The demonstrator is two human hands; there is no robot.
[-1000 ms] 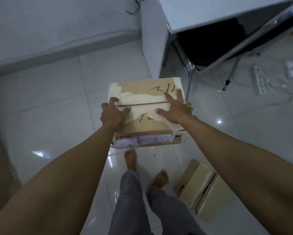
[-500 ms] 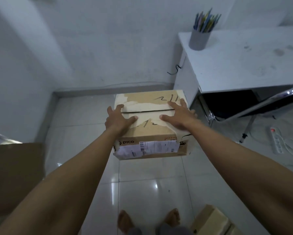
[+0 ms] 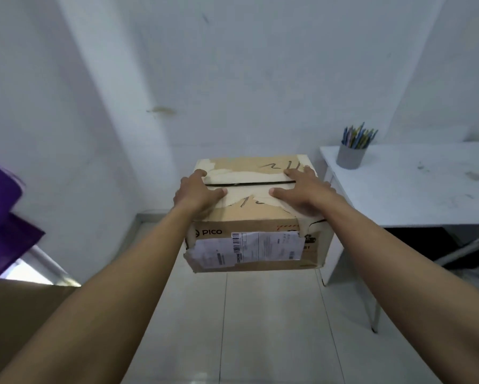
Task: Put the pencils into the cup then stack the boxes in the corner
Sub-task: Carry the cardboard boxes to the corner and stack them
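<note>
A taped brown cardboard box [image 3: 256, 217] with a PICO print and a shipping label hangs in the air in front of me, above the tiled floor. My left hand [image 3: 196, 194] grips its top left edge, thumb on top and fingers down the side. My right hand [image 3: 302, 192] grips the top right edge in the same way. On the white table [image 3: 413, 195] to the right stands a grey cup [image 3: 350, 157] holding several coloured pencils [image 3: 357, 137].
The wall corner [image 3: 138, 217] meets the floor just left of the box. A purple object [image 3: 0, 217] and a large brown cardboard surface [image 3: 25, 314] fill the left edge. A chair [image 3: 468, 253] sits under the table at the right.
My view has lifted from the floor toward the wall and corner, and the box has risen with both hands still gripping it. The second box on the floor has left the view.
</note>
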